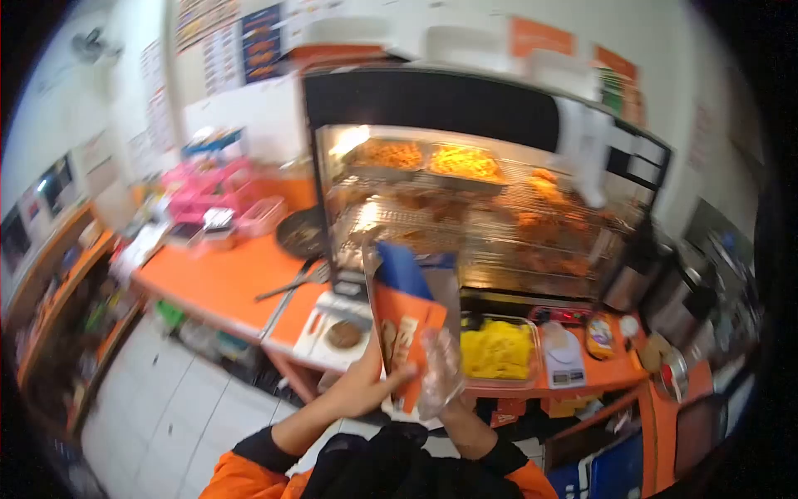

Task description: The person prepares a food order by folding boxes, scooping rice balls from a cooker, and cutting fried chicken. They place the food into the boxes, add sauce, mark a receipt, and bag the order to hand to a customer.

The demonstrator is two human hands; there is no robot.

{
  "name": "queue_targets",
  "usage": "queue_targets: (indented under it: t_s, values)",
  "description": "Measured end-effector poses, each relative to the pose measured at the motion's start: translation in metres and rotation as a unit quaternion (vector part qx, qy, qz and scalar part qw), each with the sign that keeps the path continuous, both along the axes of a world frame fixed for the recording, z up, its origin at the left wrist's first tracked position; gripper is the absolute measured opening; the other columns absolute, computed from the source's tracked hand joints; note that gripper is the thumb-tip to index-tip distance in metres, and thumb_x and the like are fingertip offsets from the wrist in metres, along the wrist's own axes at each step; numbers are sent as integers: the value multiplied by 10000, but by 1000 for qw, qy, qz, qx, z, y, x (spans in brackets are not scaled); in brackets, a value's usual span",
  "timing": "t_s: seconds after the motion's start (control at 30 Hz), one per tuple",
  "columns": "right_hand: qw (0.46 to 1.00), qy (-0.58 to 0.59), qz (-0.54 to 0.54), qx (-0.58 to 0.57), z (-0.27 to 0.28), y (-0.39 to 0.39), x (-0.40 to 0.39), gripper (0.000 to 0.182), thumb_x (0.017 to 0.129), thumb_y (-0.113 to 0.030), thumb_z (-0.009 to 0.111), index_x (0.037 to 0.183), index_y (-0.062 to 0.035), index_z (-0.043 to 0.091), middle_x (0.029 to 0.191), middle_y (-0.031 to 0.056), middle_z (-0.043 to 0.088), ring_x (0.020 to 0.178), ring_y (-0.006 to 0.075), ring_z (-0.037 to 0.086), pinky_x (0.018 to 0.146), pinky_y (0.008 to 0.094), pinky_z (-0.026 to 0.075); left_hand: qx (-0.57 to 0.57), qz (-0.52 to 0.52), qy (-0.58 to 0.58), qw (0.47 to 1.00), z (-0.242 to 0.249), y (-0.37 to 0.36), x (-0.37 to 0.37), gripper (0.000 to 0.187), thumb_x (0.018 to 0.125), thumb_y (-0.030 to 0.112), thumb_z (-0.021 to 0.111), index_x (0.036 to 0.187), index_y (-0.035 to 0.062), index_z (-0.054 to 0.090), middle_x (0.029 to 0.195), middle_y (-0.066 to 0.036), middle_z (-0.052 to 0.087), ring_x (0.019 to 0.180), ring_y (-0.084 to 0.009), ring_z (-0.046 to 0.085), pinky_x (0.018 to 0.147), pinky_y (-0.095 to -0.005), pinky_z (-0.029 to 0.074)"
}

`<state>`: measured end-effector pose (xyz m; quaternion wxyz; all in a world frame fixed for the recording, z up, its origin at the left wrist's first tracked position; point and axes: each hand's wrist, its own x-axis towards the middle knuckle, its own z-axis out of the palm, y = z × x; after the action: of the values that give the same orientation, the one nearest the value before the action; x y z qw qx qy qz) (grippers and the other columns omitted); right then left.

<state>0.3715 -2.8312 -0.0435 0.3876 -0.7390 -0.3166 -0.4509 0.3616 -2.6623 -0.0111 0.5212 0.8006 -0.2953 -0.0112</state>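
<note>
On the far left, a low orange shelf (62,283) holds small goods that are too blurred to name. Next comes the orange tabletop (220,283), with pink containers (208,187) at its back and a dark pan (301,234) near the warmer. Metal tongs (291,284) lie on the tabletop, and a white scale (337,333) with a round brown piece on it stands at the near edge.

In the middle, the left hand (366,378) holds an orange paper box (406,328) upright in front of the body, above the edge of the tabletop. Its fingers (397,376) are pinching the lower part of the box, thumb on the printed side. The right hand (440,370), in a clear plastic glove, touches the right edge of the box; its fingers are blurred, so I cannot tell if they grip or only rest there. The blue flap of the box stands open at the top. The inside is not visible, so I judge the box is opened but probably not yet filled.

Behind the box is the glass warmer (490,208) with fried chicken on its racks. To the right are a clear tray of yellow food (499,349), a second small scale (565,358), and metal pots (673,308).
</note>
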Motion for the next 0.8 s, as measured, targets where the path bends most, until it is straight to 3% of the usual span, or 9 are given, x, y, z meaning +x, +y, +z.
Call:
queue_targets:
  t_s: [0.17, 0.27, 0.4, 0.47, 0.5, 0.53, 0.6, 0.73, 0.8]
  values:
    - [981, 93, 152, 80, -1, 87, 61, 446, 863, -149, 567, 1259, 37, 480, 1109, 223, 557, 950, 350, 581, 856, 411, 480, -91, 228, 84, 966, -23, 107, 13, 424, 1011, 295, 347, 1311, -2, 393, 821, -53, 564, 733, -113, 545, 551, -285, 468]
    - [983, 47, 172, 35, 20, 154, 70, 420, 865, -124, 547, 1255, 18, 484, 1124, 201, 562, 968, 339, 587, 875, 412, 471, -98, 361, -22, 927, -35, 168, 39, 450, 992, 342, 407, 1226, -29, 505, 986, -96, 650, 919, -157, 580, 805, -312, 486]
    - [980, -165, 105, -46, 29, 219, 118, 405, 884, -161, 526, 1256, -7, 490, 1102, 206, 601, 985, 362, 582, 871, 457, 462, 279, 378, -92, 878, -30, 265, 76, 291, 841, 247, 506, 885, -7, 640, 807, -249, 638, 771, -393, 641, 662, -473, 502]
    - [956, -247, 156, -6, 19, 251, 159, 494, 861, -301, 628, 1236, -10, 490, 1133, 197, 576, 1033, 371, 571, 868, 441, 487, 204, 440, -54, 873, -33, 281, 108, 270, 823, 264, 553, 863, 26, 673, 810, -213, 655, 777, -378, 650, 662, -470, 506]
    - [924, 120, 357, 73, 39, 269, 156, 455, 873, -243, 609, 1243, -14, 474, 1119, 187, 576, 1010, 364, 578, 848, 429, 492, 43, 458, -41, 887, -30, 294, 121, 268, 823, 269, 557, 870, 38, 683, 825, -201, 662, 786, -371, 654, 669, -469, 506]
    - [731, 423, 435, 313, 57, 288, 154, 422, 886, -185, 590, 1251, -19, 457, 1106, 178, 576, 986, 357, 585, 829, 417, 497, 114, 487, -18, 865, -26, 324, 135, 275, 824, 285, 560, 880, 48, 688, 831, -193, 666, 788, -362, 657, 672, -466, 507]
    - [949, 130, 257, 132, 26, 313, 255, 423, 899, -252, 566, 1239, -18, 473, 1117, 150, 570, 990, 292, 597, 809, 384, 510, 242, 521, 11, 819, -7, 380, 180, 291, 828, 318, 565, 898, 70, 699, 844, -177, 672, 790, -345, 663, 677, -459, 511]
    - [720, 439, 424, 330, 58, 381, 325, 462, 879, -301, 557, 1219, 4, 484, 1175, 157, 555, 1031, 281, 596, 796, 385, 522, 264, 586, -146, 752, -22, 538, 247, 267, 848, 300, 572, 905, 66, 688, 812, -165, 677, 759, -331, 664, 701, -451, 507]
    - [727, 476, 400, 291, 53, 405, 335, 444, 872, -316, 554, 1177, 2, 503, 1167, 160, 561, 1001, 285, 610, 787, 388, 533, 254, 579, -43, 774, -61, 612, 297, 263, 835, 321, 607, 934, 90, 684, 858, -152, 683, 809, -316, 667, 722, -446, 509]
